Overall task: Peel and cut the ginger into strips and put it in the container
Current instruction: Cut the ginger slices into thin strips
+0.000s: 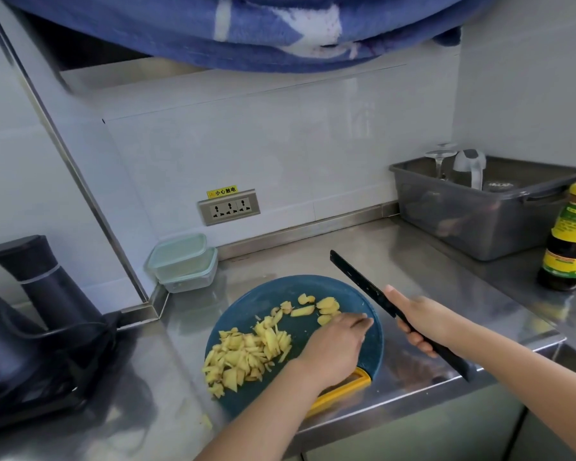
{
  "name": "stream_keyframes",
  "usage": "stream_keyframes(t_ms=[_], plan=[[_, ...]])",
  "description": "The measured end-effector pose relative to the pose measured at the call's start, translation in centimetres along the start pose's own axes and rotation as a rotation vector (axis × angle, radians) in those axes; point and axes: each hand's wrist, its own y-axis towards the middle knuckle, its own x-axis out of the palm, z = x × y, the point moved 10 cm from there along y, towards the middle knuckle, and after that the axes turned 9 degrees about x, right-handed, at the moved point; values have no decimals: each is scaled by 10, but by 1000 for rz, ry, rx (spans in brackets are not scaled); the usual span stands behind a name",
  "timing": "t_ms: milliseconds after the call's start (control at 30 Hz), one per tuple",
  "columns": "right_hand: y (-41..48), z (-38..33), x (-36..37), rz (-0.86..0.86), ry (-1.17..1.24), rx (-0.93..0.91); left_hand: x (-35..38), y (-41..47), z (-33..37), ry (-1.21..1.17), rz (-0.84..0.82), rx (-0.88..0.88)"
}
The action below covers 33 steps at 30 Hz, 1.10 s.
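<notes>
On the cutting board (280,287): ginger strips (246,354) are lying heaped at its near-left side, and thicker ginger slices (326,307) are waiting uncut at its far-right side.
Left hand (333,347): is lying over the board's middle with straight fingers, gripping nothing, its fingertips just beside the slices.
Right hand (423,324): is gripping the handle of the knife (363,284) and holding it just off the board's right edge, blade pointing away; the two hands are sitting apart.
Container (183,264): is standing lidded and stacked on a second tub beyond the board's far-left edge; I cannot tell whether any ginger is inside.
Risk to fingers: the flat fingertips are lying where the blade is likely heading, so chopping without curling them is inviting a nick.
Risk of spilling: the heap is crowding the board's near-left rim, so a careless sweep is likely sending strips onto the counter (413,261).
Risk at transfer: the lid is looking closed, so opening it with the knife in hand is asking for a slip.
</notes>
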Motion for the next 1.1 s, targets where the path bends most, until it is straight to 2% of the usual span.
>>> stream_keyframes(t_ms=[333, 433, 500, 567, 633, 733, 933, 1100], plan=[[1, -14, 4, 58, -123, -56, -30, -71, -42, 160, 77, -19], [8, -26, 6, 163, -278, -121, -41, -84, -60, 103, 83, -73], [16, -34, 5, 265, -440, -161, -55, -89, -76, 2, 168, -175], [23, -39, 7, 335, -540, -185, -69, -94, -103, -98, 278, -346], [27, -47, 10, 381, -616, -221, -75, -96, -130, -184, 321, -507], [33, -61, 16, 445, -693, -290, -72, -87, -160, -290, 269, -634], [51, -70, 22, 473, -723, -320, -44, -62, -172, -376, 9, -632], [59, -72, 27, 455, -830, -339, -33, -59, -178, -349, -52, -647]])
